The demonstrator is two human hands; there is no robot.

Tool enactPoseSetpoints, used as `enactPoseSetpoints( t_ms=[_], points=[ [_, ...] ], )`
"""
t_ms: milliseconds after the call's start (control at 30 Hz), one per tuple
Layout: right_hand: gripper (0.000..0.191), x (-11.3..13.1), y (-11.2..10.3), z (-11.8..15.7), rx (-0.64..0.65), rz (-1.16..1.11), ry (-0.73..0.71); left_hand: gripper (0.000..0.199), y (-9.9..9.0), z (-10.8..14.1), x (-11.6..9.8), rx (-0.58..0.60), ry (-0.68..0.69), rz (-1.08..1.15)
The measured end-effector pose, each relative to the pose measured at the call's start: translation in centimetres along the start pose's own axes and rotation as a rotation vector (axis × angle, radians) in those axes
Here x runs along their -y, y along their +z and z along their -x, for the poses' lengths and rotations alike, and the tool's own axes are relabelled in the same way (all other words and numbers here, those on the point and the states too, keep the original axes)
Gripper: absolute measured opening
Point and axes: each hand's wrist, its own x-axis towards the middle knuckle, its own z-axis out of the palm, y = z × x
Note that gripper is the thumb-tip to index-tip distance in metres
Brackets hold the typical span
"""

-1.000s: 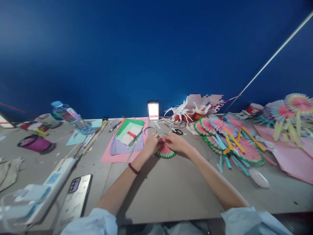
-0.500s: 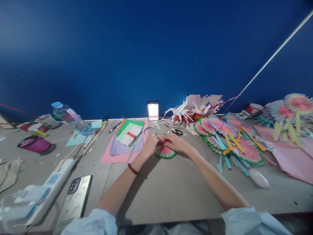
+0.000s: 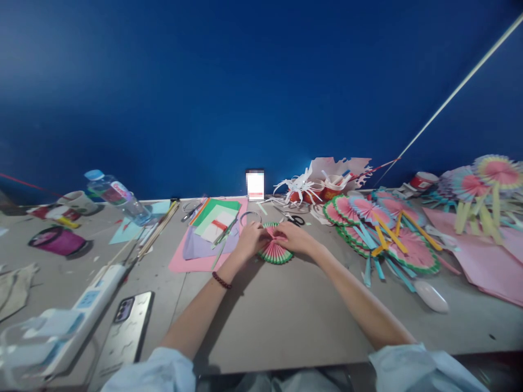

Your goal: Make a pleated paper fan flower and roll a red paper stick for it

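Note:
A round pleated paper fan [image 3: 277, 252], pink with a green edge, lies on the grey table between my hands. My left hand [image 3: 252, 238] has its fingers closed at the fan's upper left, near the middle. From the other side, my right hand [image 3: 292, 237] pinches the fan close to its centre. The fingertips of both hands almost meet there. Black-handled scissors [image 3: 296, 220] lie just behind my right hand. Left of my left hand are coloured paper sheets [image 3: 210, 239] on a pink one.
Several finished paper fans [image 3: 368, 209] with ribbons crowd the right, near a white glue-like object [image 3: 431, 296]. A bottle [image 3: 118, 196], a magenta spool [image 3: 58, 240], a power strip [image 3: 87, 310] and a phone [image 3: 126, 332] are at left. A lit screen [image 3: 255, 185] stands behind.
My left hand has shifted slightly left and up beside the fan. My right hand stays about where it was, and the fan has hardly moved.

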Motion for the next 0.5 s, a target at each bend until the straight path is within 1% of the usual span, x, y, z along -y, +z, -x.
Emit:
enactPoseSetpoints(
  t_ms=[100,167,233,333,500],
  points=[
    [0.016,0.5,-0.1,0.1,-0.016,0.07,0.042,0.009,-0.3,-0.1,1.1,-0.035,0.061,0.05],
    [0.023,0.7,0.0,0.2,-0.033,0.124,0.069,0.009,-0.7,-0.1,1.8,-0.061,0.062,0.04],
    [0.022,0.8,-0.1,0.2,-0.036,0.158,0.074,0.01,-1.0,-0.1,2.1,-0.061,0.054,0.003],
    [0.014,0.6,-0.4,0.3,-0.011,0.145,0.039,0.015,-1.2,0.0,2.0,-0.054,0.057,-0.057],
    [0.026,0.3,-1.2,0.4,0.034,0.102,0.011,0.013,-0.7,0.1,0.8,-0.036,0.065,-0.168]
  ],
)
